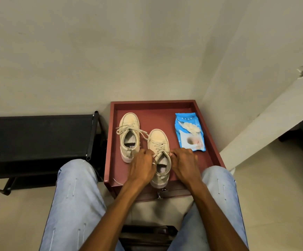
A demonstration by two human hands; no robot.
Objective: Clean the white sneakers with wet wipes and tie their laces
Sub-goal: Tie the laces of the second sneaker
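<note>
So the near sneaker point(158, 142) sits at the front of the red table point(165, 120), handy for tying: left hand point(142, 163) and right hand point(184, 161) each pinch an end of its lace point(162, 153). The other sneaker point(129, 134), laces loose, and the wipes pack point(189, 132) sit further back on it.

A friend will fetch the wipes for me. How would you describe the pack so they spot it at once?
Find the dark red table in the corner. On its right side, right of the nearer sneaker, lies the wipes pack. It is the only blue thing there, flat and crinkled, with a white wipe poking out.
</note>
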